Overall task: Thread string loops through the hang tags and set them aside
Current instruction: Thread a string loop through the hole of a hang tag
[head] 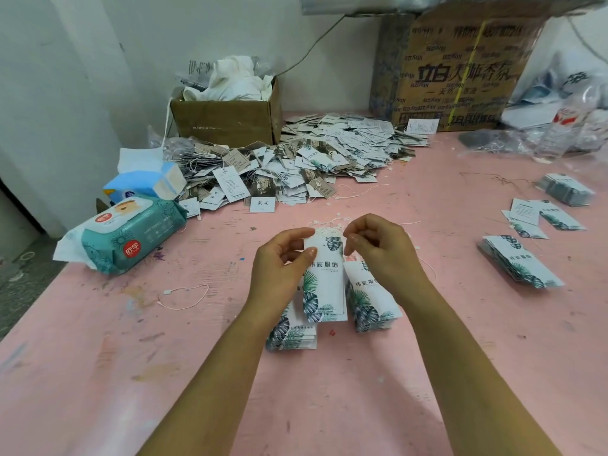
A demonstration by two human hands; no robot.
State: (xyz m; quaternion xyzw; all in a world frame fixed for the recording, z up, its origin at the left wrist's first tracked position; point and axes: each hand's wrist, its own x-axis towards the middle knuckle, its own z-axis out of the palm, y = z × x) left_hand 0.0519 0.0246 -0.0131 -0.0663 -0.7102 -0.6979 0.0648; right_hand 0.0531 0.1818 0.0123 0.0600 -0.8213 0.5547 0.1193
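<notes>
The left hand (283, 261) gripped the leaf-printed hang tag (325, 287) by its upper left edge, above the pink table (362, 390); the right hand (381, 255) pinched its top right corner, beside tangled white strings (329, 224). Tag stacks (373, 307) lay beneath, a heap of strung tags (296, 159) behind

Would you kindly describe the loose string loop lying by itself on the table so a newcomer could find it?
Start at the pink table and find the teal wet-wipes pack near its left edge. Nearer the person than the pack, left of the left hand, lies the string loop. Unlike the strings in the tag pile, it lies alone, threaded through no tag.
</notes>
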